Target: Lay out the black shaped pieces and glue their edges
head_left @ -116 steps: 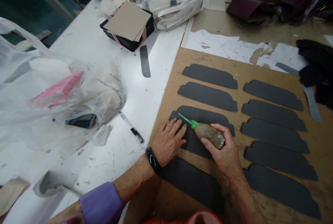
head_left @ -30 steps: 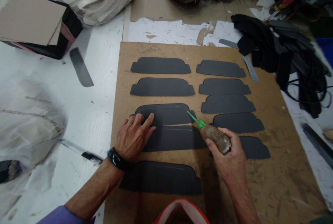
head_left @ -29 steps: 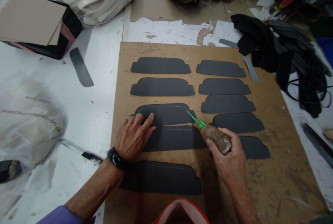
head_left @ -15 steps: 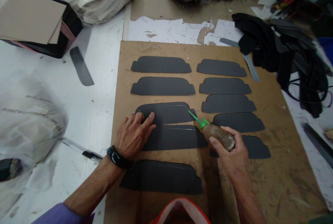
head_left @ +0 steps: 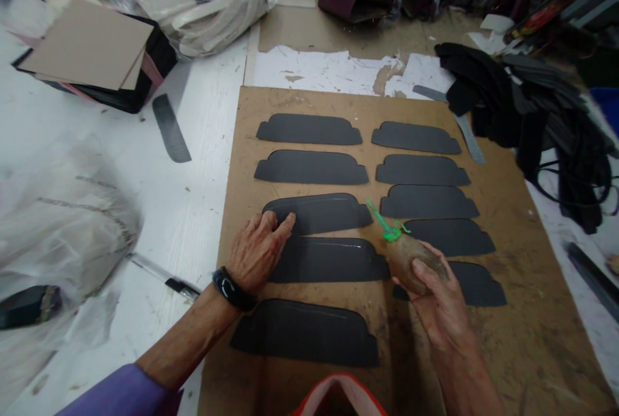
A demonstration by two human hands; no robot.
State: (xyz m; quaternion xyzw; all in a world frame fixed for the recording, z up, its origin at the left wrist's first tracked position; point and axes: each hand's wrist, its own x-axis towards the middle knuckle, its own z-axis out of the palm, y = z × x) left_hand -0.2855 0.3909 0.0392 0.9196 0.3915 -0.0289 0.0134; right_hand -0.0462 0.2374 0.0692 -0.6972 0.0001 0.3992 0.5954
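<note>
While the middle panel (head_left: pixel 333 215) of the nine-o'clock column is touched by the loosely spread left hand (head_left: pixel 254 258), a squeeze bottle (head_left: pixel 403 258) is gripped at its four o'clock by the right hand (head_left: pixel 445 313). Pale lines (head_left: pixel 338 244) are seen on that column's lower three panels, none on the seven others (head_left: pixel 309 131).

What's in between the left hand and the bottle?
In the head view, an upper dark piece and a lower dark piece lie on the brown board between the left hand and the bottle.
</note>
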